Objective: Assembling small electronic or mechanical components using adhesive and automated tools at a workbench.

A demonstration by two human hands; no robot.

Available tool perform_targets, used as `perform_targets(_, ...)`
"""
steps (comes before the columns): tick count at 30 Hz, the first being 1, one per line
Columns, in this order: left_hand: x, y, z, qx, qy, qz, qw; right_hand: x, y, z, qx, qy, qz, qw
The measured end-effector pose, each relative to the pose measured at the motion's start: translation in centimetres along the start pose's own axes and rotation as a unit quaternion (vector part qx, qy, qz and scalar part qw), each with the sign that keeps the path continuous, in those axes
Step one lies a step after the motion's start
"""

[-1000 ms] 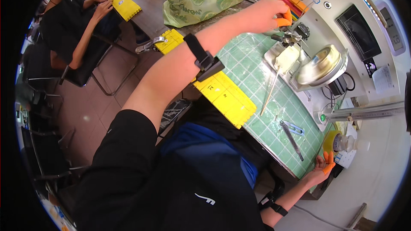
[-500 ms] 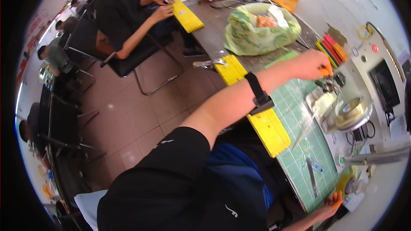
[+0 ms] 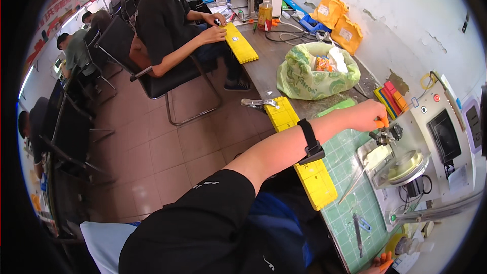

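My left hand (image 3: 374,115) reaches out over the bench on a bare forearm with a black strap and small black box (image 3: 313,152). Orange covers are on its fingertips. The fingers are pinched together above the metal clamp (image 3: 386,135) of a bench machine; what they hold, if anything, is hidden. At the lower right edge my right hand (image 3: 379,265) is partly cut off, its orange-tipped fingers stretched out near a yellow roll (image 3: 395,244). A round spool (image 3: 406,166) sits on the machine, below the clamp in the picture.
A green cutting mat (image 3: 339,218) carries tweezers (image 3: 358,236) and a blue-white tool (image 3: 364,223). Yellow strips (image 3: 315,182) line the bench edge, with a metal clip (image 3: 259,103) on one. A green plastic bag (image 3: 317,83) stands beyond. A co-worker (image 3: 167,25) handles a yellow board (image 3: 240,44).
The view has shifted, so the bench and machine sit lower in the picture. My left hand stays by the clamp. My right hand has slipped mostly past the lower edge.
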State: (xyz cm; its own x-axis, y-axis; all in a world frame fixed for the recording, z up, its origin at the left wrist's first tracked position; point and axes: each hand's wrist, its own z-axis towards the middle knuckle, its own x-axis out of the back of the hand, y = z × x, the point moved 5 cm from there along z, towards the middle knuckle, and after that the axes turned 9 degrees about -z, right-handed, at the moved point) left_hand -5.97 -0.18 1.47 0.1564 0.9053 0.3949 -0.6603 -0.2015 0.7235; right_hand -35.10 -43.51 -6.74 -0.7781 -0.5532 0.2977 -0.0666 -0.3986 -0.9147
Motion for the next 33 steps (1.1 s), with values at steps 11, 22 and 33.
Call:
perform_targets(11,0.0,0.6,-0.1,-0.017,-0.002,0.031,0.999,0.2,1.5,0.7,-0.013,-0.016,0.027,0.999)
perform_targets(22,0.9,2.1,-0.6,-0.036,-0.023,0.018,0.999,0.0,3.5,0.6,-0.048,-0.032,0.071,0.996)
perform_targets(33,-0.6,1.8,0.8,0.059,-0.060,-0.058,0.995,0.8,2.3,0.3,-0.013,-0.037,0.091,0.995)
